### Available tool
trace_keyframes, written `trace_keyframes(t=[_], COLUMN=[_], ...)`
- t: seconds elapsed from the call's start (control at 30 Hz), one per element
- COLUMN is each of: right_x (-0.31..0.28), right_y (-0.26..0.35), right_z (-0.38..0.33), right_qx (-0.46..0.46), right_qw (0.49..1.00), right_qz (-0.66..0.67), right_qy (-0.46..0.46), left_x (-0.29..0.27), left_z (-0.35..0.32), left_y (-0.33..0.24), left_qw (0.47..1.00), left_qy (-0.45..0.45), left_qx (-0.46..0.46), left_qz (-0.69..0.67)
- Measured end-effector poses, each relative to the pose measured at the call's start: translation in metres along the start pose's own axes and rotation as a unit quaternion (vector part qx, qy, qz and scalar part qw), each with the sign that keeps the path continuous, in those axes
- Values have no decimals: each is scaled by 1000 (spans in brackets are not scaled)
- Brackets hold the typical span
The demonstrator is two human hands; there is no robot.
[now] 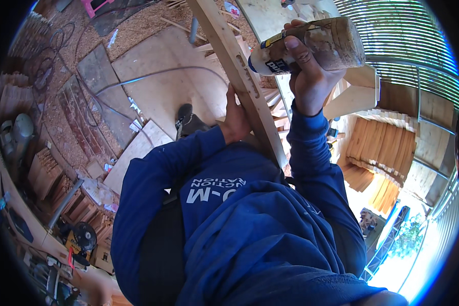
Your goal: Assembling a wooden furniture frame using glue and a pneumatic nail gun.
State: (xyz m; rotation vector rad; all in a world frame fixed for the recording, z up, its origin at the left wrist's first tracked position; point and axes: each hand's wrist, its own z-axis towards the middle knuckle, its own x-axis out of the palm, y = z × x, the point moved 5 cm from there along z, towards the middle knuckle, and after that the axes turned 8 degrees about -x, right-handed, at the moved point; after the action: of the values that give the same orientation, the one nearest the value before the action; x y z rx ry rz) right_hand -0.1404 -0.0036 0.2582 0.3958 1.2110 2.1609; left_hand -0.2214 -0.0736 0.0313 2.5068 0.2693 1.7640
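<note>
Floor (153,18): from where I am standing, it is bearing scattered wood shavings (94,38).
Large panel (158,58): is lying flat on the floor, carrying a dark shoe (184,111).
Dark board (101,69): is lying beside the large panel.
Dark hose or cable (153,76): is curving across both.
Pale panel (130,166): is lying near the shoe, scraps (134,124) sitting by its upper edge.

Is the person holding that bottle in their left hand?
No, the right hand is wrapped around the bottle, while the left hand is against the wooden beam.
</note>
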Motion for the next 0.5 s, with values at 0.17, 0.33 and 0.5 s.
trace_keyframes(t=[0.17,0.33,0.5], right_x=[5,6,8], right_y=[4,2,0], right_z=[5,9,15], right_qx=[-14,-25,-29], right_qw=[1000,1000,999], right_qz=[14,13,43], right_qy=[-4,4,-11], left_x=[5,2,2], left_z=[-5,-2,2], left_y=[-2,-2,-1], left_qw=[1000,1000,1000], left_qy=[-14,-6,-8], left_qx=[2,-4,-16], left_qz=[7,4,9])
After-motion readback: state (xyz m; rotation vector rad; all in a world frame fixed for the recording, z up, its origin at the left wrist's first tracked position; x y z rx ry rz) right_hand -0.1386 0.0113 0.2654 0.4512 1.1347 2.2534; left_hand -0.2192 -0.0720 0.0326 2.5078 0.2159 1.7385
